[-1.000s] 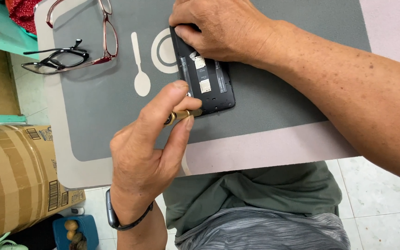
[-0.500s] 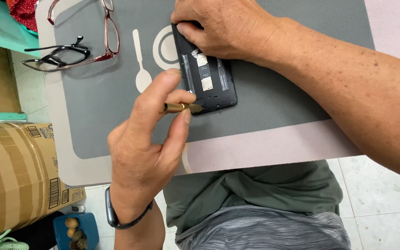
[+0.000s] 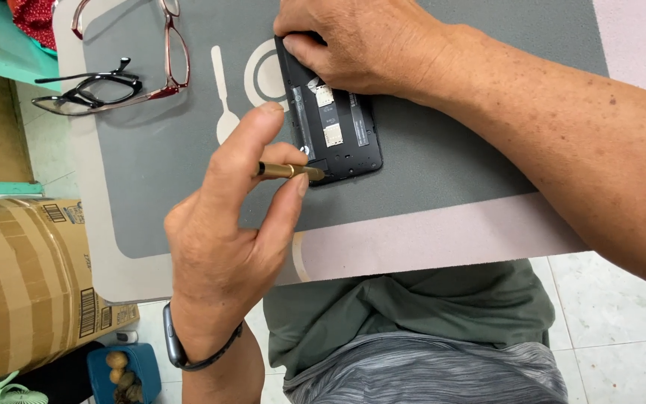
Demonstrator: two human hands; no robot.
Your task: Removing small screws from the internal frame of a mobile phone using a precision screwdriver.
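Observation:
A black phone (image 3: 338,131) with its back cover off lies on a grey mat (image 3: 158,157), showing white labels and inner parts. My right hand (image 3: 360,41) presses down on the phone's far end and holds it still. My left hand (image 3: 226,239) grips a small brass-coloured screwdriver (image 3: 285,170) between thumb and fingers. Its tip touches the phone's near corner. A dark watch band sits on my left wrist.
Two pairs of glasses lie at the mat's far left: a black pair (image 3: 87,90) and a red-framed pair (image 3: 166,52). A cardboard box (image 3: 31,277) stands on the floor at left, with a blue container (image 3: 125,370) of small round things beside it.
My left hand has shifted slightly up and right, bringing the screwdriver tip from just off the phone onto its near corner. My right hand stays on the phone.

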